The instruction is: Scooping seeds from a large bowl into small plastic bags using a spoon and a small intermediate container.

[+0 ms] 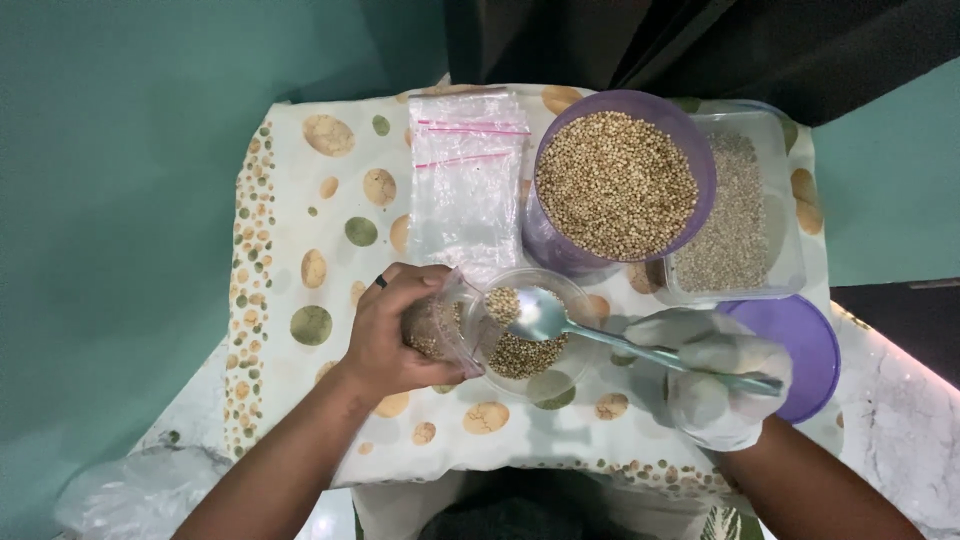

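My left hand [395, 330], bare with a dark ring, grips a small clear plastic bag [440, 325] partly filled with seeds, its mouth turned toward a small clear bowl [560, 385] of seeds. My right hand [715, 385], in a white glove, holds a pale metal spoon [545, 315] by its handle. The spoon's bowl carries a few seeds and hovers over the clear bowl, right at the bag's mouth.
A purple tub [690, 140] full of round seeds stands behind the bowl, with a clear rectangular box [785, 210] of finer grain to its right. A purple lid [810, 340] lies beside my right hand. A stack of empty zip bags [465, 180] rests on the spotted cloth [300, 220].
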